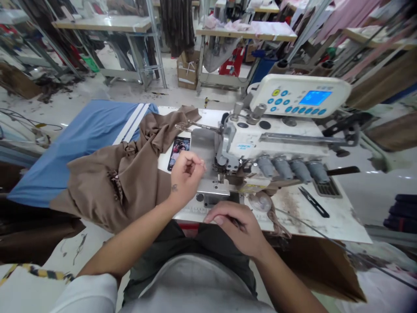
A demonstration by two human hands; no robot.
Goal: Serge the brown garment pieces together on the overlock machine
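Observation:
My left hand (187, 176) is raised over the sewing machine's metal plate, its fingers curled together; whether they pinch something is too small to tell. At the front edge of the table my right hand (236, 224) hangs with bent fingers and the thumb against them; what lies inside is hidden. The white sewing machine (244, 143) with its lit display stands right of my left hand. Beside that hand lies a phone (180, 150) showing a picture. Brown fabric (130, 182) is bunched on the left, apart from both hands.
Blue cloth with white stripes (78, 143) spreads at the left. Black thread snips (314, 202) lie on the white table (345, 224) at the right. A cardboard box (322, 261) is below the table. Behind are more worktables (244, 34) and hanging fabric.

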